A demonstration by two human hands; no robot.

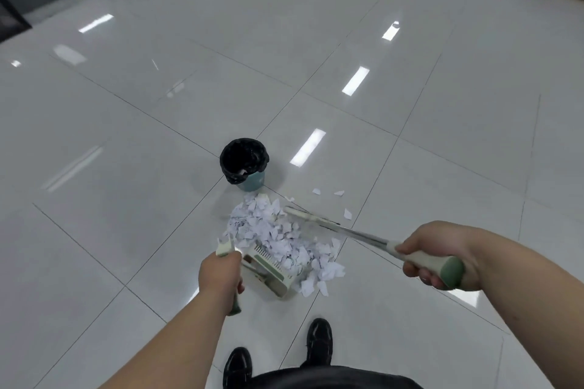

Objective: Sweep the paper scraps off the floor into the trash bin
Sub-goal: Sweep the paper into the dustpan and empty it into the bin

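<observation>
On the glossy white tiled floor (126, 167), just ahead of a pair of black shoes (319, 341), a heap of white paper scraps (278, 237) lies between the person's hands, with its far edge just beside the trash bin (252, 185). That teal bin stands upright, lined with a black bag, mouth facing up; a pale scrap or two shows inside. A few stray scraps (316, 191) lie apart to the right of the bin. The right hand (439, 257) is wrapped round the cream-and-green grip of a broom (363, 235), whose long shaft slants from that hand up and leftward to the heap; its cream head meets the scraps, and the bristles are hard to make out among them. The left hand (219, 275) is closed round the upright handle of a cream dustpan (278, 278), the handle's green end poking out below the fist. Scraps cover much of the pan, leaving only a comb of teeth and one edge visible, so which way its mouth faces cannot be told.
</observation>
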